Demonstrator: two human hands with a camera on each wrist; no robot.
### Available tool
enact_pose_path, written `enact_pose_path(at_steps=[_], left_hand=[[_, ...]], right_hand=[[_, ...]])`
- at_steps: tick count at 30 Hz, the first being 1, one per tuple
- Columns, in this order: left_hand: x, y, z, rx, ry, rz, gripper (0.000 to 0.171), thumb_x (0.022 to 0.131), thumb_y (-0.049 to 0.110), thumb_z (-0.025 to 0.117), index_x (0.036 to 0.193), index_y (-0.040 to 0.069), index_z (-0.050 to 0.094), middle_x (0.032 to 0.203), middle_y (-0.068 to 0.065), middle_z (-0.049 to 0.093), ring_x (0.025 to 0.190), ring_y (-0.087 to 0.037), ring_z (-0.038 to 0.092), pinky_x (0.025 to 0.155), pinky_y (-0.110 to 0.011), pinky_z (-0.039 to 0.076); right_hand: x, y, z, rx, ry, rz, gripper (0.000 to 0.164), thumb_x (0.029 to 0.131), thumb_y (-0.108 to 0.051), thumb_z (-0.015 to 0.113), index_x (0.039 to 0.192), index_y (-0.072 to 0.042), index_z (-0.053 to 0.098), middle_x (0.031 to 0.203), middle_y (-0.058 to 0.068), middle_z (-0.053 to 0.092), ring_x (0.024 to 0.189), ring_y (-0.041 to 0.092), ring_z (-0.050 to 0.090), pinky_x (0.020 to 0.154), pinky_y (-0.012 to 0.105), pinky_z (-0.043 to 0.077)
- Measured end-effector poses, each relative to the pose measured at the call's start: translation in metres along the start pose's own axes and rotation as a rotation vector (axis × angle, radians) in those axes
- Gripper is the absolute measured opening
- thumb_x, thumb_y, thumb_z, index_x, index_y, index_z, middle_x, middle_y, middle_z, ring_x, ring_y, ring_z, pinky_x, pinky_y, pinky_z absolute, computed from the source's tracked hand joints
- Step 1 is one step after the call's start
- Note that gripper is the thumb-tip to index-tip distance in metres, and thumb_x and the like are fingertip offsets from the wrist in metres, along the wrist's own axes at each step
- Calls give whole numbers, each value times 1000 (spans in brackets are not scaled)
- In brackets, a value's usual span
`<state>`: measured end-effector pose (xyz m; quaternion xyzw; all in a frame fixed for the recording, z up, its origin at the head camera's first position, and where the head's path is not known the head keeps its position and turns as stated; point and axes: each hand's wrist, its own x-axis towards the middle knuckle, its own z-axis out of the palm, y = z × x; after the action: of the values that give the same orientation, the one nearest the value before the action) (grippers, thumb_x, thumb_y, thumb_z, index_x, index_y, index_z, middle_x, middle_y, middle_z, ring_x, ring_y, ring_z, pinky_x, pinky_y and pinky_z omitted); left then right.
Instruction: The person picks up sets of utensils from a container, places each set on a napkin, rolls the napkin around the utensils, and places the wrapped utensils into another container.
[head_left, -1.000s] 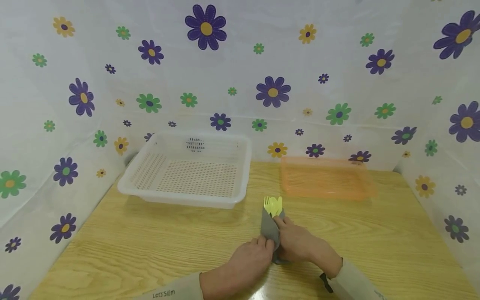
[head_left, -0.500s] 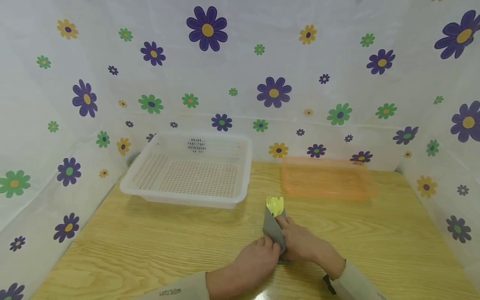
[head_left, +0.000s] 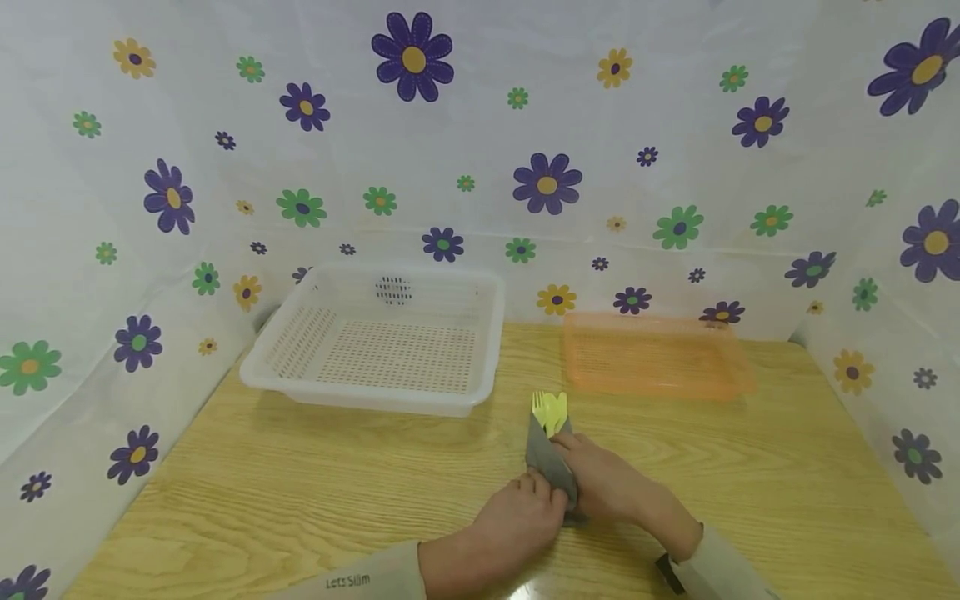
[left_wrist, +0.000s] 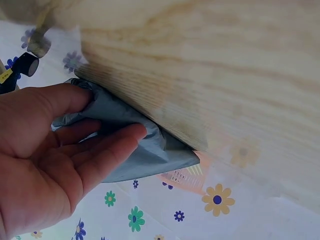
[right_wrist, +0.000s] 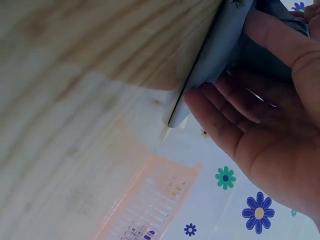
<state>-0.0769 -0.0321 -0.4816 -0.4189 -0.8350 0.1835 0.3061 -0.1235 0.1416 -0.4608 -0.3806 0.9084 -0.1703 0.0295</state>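
Note:
A grey cloth napkin is folded round yellow cutlery lying on the table. From its far end stick out a fork, a spoon and what looks like a knife. My left hand pinches the napkin's near part. In the left wrist view, thumb and fingers of that hand have hold of the bunched cloth. My right hand holds the roll's right side, its fingertips close to the cutlery. Seen from the right wrist, this hand curls about the napkin; the cutlery handles are hidden.
A white perforated plastic basket stands at the back left of the wooden table. Back right is a shallow orange basket. A white sheet with printed flowers walls in the back and both sides.
My left hand has shifted slightly to the right, bringing the napkin's near part across toward the right hand. The right hand has moved a little right. Both baskets stay put.

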Motion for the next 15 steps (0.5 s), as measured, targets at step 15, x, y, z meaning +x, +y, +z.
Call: enact_pose_path(at_steps=[15], left_hand=[[-2, 7, 5, 82, 13, 63, 48, 91, -4, 14, 78, 14, 57, 81, -13, 68, 70, -21, 66, 59, -28, 53]], right_hand=[[1, 18, -14, 137, -42, -173, 34, 71, 8, 62, 96, -14, 62, 93, -9, 53, 83, 6, 50, 78, 28, 48]])
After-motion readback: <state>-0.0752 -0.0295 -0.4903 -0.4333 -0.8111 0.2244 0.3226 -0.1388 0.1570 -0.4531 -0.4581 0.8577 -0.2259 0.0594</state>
